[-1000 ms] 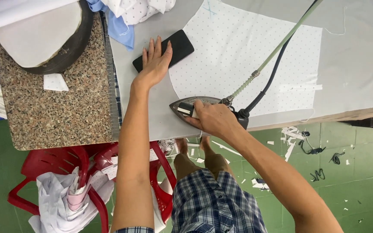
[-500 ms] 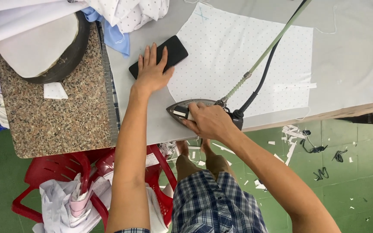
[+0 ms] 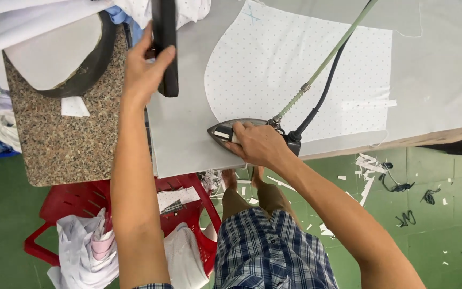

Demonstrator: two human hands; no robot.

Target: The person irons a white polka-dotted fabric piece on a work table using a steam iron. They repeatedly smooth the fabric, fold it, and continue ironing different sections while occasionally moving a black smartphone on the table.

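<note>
Gripping the iron with my right hand closed around its handle, I had it resting at the near edge of the dotted fabric piece on the grey board. My left hand clasped a black block, lifted off the board. Most of the fabric looked flat already, though I judged pressing unfinished.

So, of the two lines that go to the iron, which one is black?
The smooth black cable, which joins the iron at the rear by the right hand. The other one is a pale green braided hose.
</note>
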